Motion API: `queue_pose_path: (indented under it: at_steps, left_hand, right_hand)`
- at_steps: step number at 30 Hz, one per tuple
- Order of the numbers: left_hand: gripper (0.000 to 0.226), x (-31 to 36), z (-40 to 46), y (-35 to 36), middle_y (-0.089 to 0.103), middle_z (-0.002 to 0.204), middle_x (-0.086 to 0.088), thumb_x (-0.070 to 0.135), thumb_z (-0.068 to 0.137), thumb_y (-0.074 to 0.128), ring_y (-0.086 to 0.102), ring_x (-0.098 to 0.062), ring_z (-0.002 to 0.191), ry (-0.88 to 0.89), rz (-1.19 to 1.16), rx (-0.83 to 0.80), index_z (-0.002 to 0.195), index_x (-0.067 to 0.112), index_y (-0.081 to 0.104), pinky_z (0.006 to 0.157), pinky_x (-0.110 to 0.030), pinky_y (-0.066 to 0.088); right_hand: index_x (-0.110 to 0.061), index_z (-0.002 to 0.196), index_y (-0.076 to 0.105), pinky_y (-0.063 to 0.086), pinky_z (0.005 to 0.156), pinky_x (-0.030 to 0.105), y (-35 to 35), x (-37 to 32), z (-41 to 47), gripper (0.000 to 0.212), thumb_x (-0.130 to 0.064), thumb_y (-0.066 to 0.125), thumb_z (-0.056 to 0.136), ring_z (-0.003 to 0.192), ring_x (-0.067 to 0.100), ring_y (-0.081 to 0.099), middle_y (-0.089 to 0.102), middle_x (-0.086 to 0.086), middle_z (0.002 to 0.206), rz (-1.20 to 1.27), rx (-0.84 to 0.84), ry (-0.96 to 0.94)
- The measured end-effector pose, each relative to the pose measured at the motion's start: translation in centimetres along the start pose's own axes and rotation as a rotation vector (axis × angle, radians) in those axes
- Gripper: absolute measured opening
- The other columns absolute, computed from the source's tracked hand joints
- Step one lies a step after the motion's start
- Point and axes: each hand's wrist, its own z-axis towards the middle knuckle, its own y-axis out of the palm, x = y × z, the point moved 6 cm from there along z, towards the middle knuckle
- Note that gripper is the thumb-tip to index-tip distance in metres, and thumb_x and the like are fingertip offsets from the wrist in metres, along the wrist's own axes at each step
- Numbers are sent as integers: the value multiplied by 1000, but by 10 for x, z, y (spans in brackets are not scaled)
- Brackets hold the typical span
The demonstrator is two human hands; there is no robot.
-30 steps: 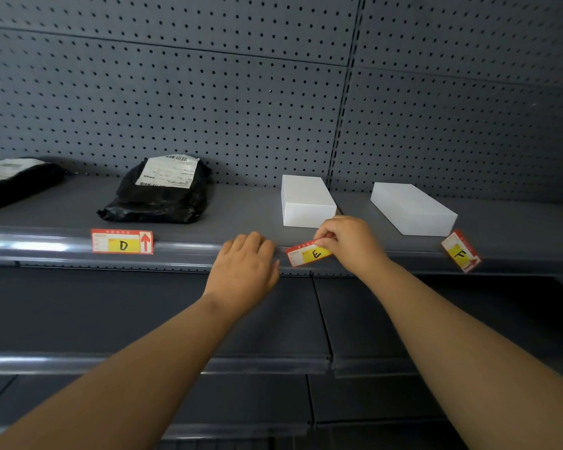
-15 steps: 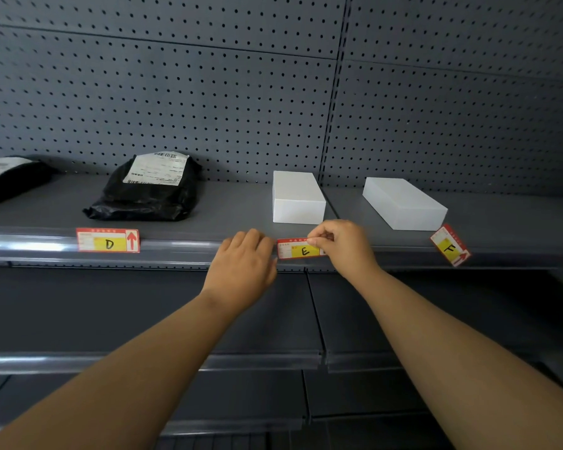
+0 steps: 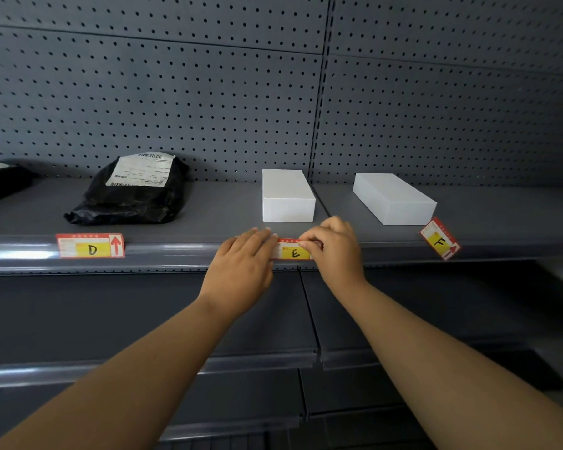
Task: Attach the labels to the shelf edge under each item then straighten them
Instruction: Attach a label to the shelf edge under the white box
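A red and yellow label marked E (image 3: 294,252) lies level on the shelf edge (image 3: 176,251), under a white box (image 3: 287,195). My right hand (image 3: 333,250) pinches its right end at the top. My left hand (image 3: 241,267) rests on its left end, fingers together, covering that part. The D label (image 3: 90,245) sits straight on the edge under a black parcel (image 3: 134,190). The F label (image 3: 440,238) hangs tilted at the edge, below a second white box (image 3: 392,198).
A grey pegboard wall (image 3: 208,102) backs the shelf. Another black parcel (image 3: 0,181) lies at the far left. Lower grey shelves (image 3: 143,365) run beneath my forearms.
The E label went from tilted to level on the shelf edge. My left hand slid right onto the label's left end. My right hand kept its pinch.
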Motion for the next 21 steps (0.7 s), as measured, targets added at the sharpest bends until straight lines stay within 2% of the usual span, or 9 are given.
queue_pose_path:
  at_steps: [3,9,12,16,21]
  left_hand:
    - [50,-1,0,1,65,118,-11,16,70,75,62,-29,107,-8,-3,-5,117,8,62,87,-42,50]
    - [49,-2,-1,3,65,119,-11,15,71,73,62,-29,108,18,17,13,117,7,62,87,-40,50]
    - [41,-2,-1,1,65,119,-9,20,78,59,62,-27,107,35,42,27,117,8,62,87,-39,50]
    - [48,-4,-1,3,65,120,-10,17,72,73,62,-28,108,41,48,6,118,7,62,89,-41,49]
    - [50,-5,-1,3,64,121,-10,16,72,73,62,-28,108,47,56,-14,119,7,61,90,-42,48]
  right_hand:
    - [-9,82,74,39,66,29,-1,-1,0,8,-14,72,76,85,28,52,60,13,85,-47,12,-49]
    - [-10,75,72,42,66,33,1,-5,6,7,-17,72,75,82,30,53,60,12,80,-98,-21,-91]
    - [-9,75,72,42,68,36,1,-8,10,8,-17,71,76,83,31,52,60,13,81,-110,-49,-105]
    - [-9,78,72,40,69,35,2,-8,12,9,-18,68,79,87,29,51,60,13,85,-134,-71,-102]
    - [-9,78,71,39,68,32,5,-6,11,8,-17,68,79,86,28,52,59,11,85,-130,-68,-95]
